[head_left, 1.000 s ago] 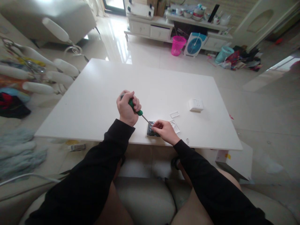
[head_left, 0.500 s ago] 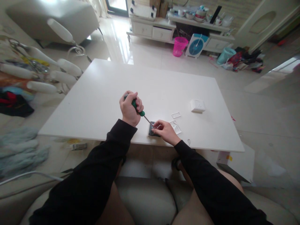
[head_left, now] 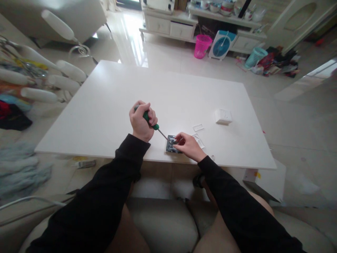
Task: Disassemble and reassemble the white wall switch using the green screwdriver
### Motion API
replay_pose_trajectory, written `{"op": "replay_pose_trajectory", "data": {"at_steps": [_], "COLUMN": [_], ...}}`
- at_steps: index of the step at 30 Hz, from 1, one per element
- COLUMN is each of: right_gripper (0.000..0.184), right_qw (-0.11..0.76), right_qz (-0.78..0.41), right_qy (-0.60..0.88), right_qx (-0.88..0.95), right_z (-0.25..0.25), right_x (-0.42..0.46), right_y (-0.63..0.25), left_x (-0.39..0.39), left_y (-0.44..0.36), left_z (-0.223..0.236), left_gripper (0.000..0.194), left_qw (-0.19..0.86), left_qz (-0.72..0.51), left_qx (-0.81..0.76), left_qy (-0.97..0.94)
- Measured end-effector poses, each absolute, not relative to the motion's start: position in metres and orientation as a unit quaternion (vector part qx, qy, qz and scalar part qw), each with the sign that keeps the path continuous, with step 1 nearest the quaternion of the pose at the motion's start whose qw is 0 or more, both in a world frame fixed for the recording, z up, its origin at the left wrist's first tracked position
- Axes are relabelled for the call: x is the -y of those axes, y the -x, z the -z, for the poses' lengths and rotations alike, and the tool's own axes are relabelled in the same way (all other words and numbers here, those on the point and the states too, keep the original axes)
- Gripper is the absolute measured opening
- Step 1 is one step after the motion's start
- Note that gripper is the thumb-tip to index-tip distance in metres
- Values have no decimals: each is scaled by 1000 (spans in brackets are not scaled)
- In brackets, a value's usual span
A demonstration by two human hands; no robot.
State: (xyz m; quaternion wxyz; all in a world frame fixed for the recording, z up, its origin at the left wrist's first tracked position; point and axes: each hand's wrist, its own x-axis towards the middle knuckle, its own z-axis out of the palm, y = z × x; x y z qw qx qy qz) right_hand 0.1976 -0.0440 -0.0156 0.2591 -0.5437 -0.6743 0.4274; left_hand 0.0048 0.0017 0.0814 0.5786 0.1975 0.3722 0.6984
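Note:
My left hand [head_left: 142, 121] is wrapped round the green handle of a screwdriver [head_left: 156, 126], whose metal shaft slants down to the right. The shaft's tip is at the upper left part of a dark, square socket or switch module [head_left: 171, 147] lying near the table's front edge. Over the module's right side is my right hand [head_left: 188, 146], thumb and fingertips drawn together; what they pinch, if anything, is too small to make out. Beside that hand lie a white frame [head_left: 199, 141] and a smaller white rectangular frame [head_left: 198, 128].
A white wall socket box [head_left: 223, 116] stands on the right of the white table [head_left: 110, 105]. A small pale piece [head_left: 213, 157] lies near the front edge. Beyond are a pink basket [head_left: 202, 47], a blue fan [head_left: 221, 45] and, at left, a lamp with white shades [head_left: 71, 70].
The screwdriver and my left hand have shifted slightly left, and its tip is now apart from my right fingertips. More of the dark module shows. The view has tilted a little.

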Motion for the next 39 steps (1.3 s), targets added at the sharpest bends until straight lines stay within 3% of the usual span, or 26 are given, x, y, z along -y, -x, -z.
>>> {"op": "replay_pose_trajectory", "data": {"at_steps": [4,9,11,19,39], "right_gripper": [27,85,95,72,71], "right_qw": [214,130,103,74,81], "right_qz": [-265,-211,-217,-233,-198], "right_qy": [549,554,555,550,537], "right_qx": [763,795,796,798,816], "right_z": [10,17,22,22,11], "right_x": [41,44,46,51,56], "right_y": [-202,-204,-204,-199,-193], "left_x": [-5,-6,-4,4,5], "left_y": [-3,-4,-5,-7,-3], "left_z": [-77,-78,-79,-81,-71], "left_gripper": [48,48,49,43,47], "left_qw": [591,588,592,615,675], "left_qz": [-686,-687,-683,-671,-630], "left_qx": [-372,-370,-374,-340,-258], "left_qy": [-204,-213,-208,-238,-284]}}
